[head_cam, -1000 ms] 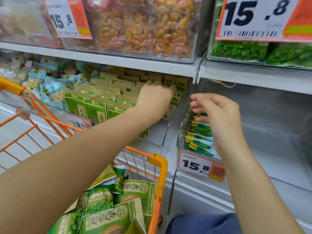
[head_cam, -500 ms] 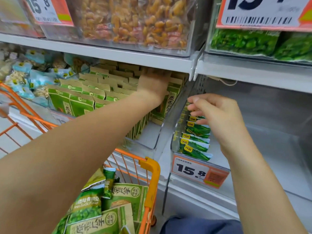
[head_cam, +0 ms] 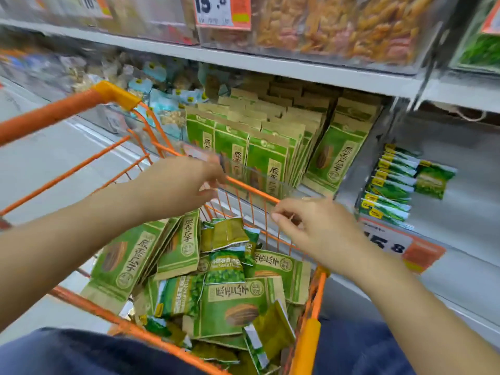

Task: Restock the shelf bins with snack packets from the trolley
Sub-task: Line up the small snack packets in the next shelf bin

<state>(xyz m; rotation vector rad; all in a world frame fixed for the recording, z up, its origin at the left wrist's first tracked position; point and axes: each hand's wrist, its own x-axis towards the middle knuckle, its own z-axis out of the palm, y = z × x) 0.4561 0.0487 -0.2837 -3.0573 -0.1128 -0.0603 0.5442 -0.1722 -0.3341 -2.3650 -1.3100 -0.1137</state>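
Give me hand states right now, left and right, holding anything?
Left hand: open, loosely curled, holding nothing, above the orange wire trolley.
Right hand: open, fingers relaxed, holding nothing, over the trolley's far rim.

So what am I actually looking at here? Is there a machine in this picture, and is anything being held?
No machine: these are a person's two bare hands, filmed by one wide camera worn on the head, looking forward and down. The left hand and right hand hover above an orange trolley, and neither seems to hold anything, fingers loosely curled. In the trolley lie green-and-brown snack packets mixed with smaller green pea packets. Behind it, a clear shelf bin is packed with upright packets of the same green-and-brown kind. To the right, another bin holds a small stack of green packets above a price tag reading 15.8.
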